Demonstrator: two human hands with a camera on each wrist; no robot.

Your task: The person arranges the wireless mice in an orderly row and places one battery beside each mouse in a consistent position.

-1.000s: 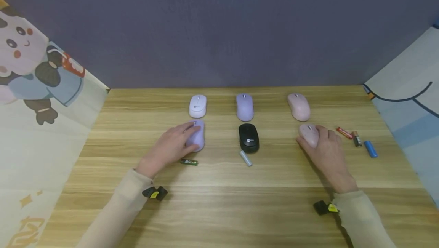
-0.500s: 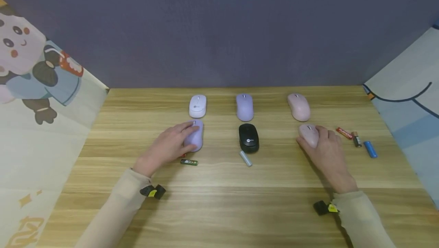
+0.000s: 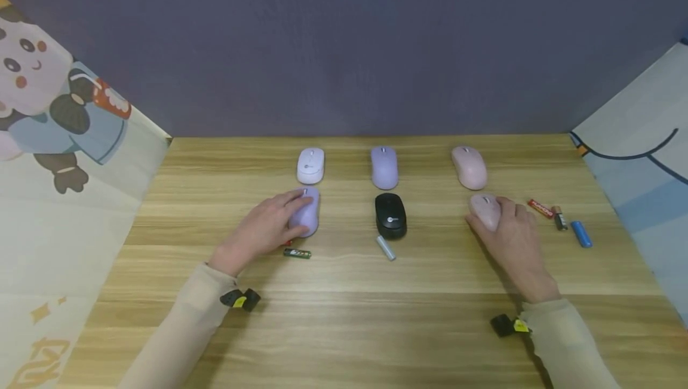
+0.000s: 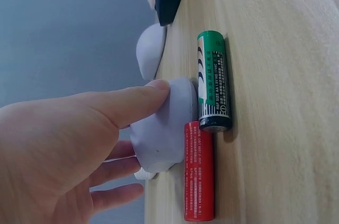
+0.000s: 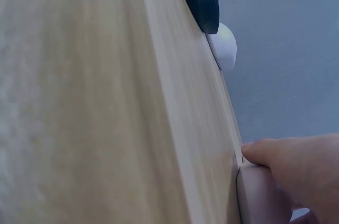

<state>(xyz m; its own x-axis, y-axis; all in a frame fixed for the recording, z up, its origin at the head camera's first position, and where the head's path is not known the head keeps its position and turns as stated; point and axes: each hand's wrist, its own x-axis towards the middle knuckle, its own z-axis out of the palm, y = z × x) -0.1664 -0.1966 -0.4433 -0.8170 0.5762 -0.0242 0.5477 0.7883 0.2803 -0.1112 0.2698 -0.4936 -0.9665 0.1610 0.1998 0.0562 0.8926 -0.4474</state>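
My left hand (image 3: 261, 232) grips a purple computer mouse (image 3: 307, 213) at the front left, thumb on its near side and fingers over its far part. Close by lie a green AA battery (image 4: 214, 81) and a red battery (image 4: 199, 173); the head view shows only a bit of the red one past the hand. On the right, my right hand (image 3: 513, 239) holds a pale pink mouse (image 3: 484, 211) against the table, the thumb along its left side. The palm and fingers cover that mouse's right side.
Behind stand a white mouse (image 3: 310, 166), another purple mouse (image 3: 384, 168) and a pink mouse (image 3: 469, 168). A black mouse (image 3: 390, 216) sits between the hands, a silver battery (image 3: 386, 248) before it. Red (image 3: 540, 208), black (image 3: 559, 218) and blue batteries (image 3: 581, 234) lie at right.
The left hand and its purple mouse have shifted slightly left, and a bit of the red battery has come into sight beside the hand. My right hand has stayed in place.
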